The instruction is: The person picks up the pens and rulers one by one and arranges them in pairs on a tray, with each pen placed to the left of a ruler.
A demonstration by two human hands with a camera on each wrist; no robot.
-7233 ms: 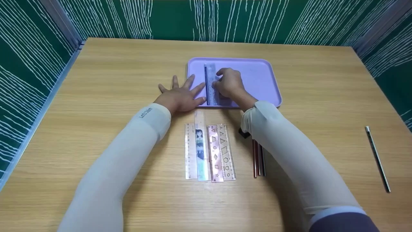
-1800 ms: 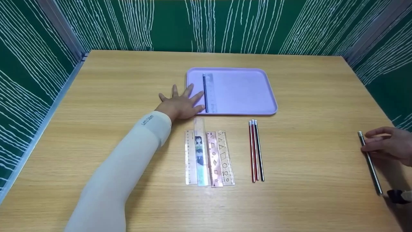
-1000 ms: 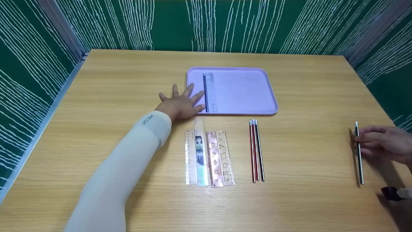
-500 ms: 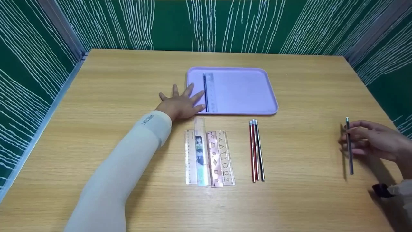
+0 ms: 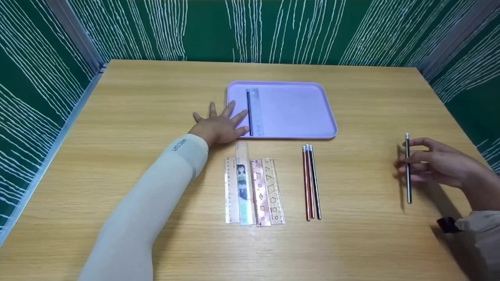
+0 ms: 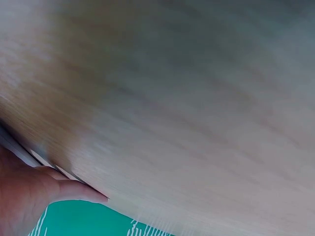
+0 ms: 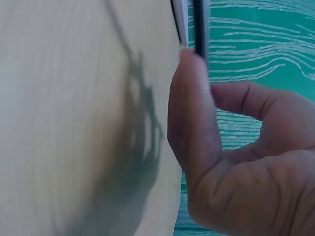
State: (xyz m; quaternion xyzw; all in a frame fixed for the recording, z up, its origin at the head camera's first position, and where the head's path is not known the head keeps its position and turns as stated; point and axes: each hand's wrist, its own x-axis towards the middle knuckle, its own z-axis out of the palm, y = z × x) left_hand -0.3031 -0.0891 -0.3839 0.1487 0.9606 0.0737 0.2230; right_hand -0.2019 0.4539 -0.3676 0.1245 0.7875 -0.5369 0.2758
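My right hand (image 5: pixel 437 162) pinches a dark pencil (image 5: pixel 408 171) between thumb and fingers, its white-tipped end pointing away. The pencil's shadow falls on the table just left of it. In the right wrist view the thumb (image 7: pixel 194 113) presses against the dark pencil shaft (image 7: pixel 199 29). My left hand (image 5: pixel 218 125) lies flat with fingers spread over the left edge of a purple tray (image 5: pixel 297 111). Inside that tray, beside my left fingertips, another dark pencil (image 5: pixel 249 113) lies alongside a clear bluish ruler (image 5: pixel 256 111).
Several rulers lie side by side in front of the tray, among them a pink ruler (image 5: pixel 261 195) and one with a cartoon picture (image 5: pixel 243 187). Right of them rest 3 pencils (image 5: pixel 311 183), red and dark. A green wall with white streaks (image 5: pixel 211 31) borders the wooden table (image 5: pixel 156 86).
My right hand has left the tray, taken the lone pencil from the table's right side, lifted it and carried it leftward. My left hand has stayed at the tray's edge.
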